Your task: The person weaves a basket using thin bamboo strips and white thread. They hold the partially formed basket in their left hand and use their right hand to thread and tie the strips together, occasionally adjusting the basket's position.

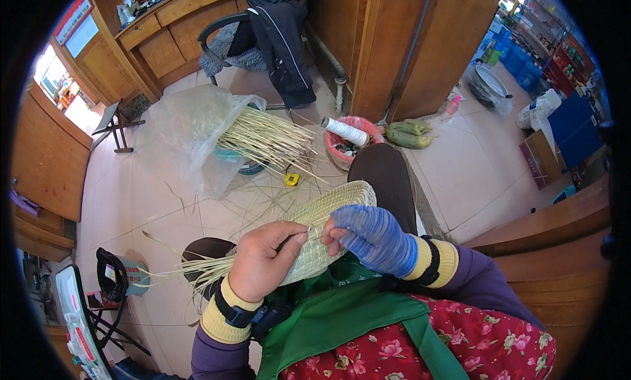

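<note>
A coiled straw basket [325, 207], bound with white stitches, lies tilted across my lap. My left hand [268, 257] is bare and grips its near side, with thumb and forefinger pinched beside a small white tip that may be thread or a needle. Loose straw ends [212, 267] trail out to the left from under this hand. My right hand [374, 239] wears a blue knitted fingerless glove. Its fingers curl against the basket's stitched wall; whether they hold thread or a needle is hidden.
Beyond my knees, a bundle of straw [271, 133] sticks out of a clear plastic bag [190, 133]. A yellow tape measure [292, 179] lies on the tiled floor. The pink basket [340, 158] holds a white thread spool [345, 131]. Green gourd-like vegetables [409, 134] lie beside it.
</note>
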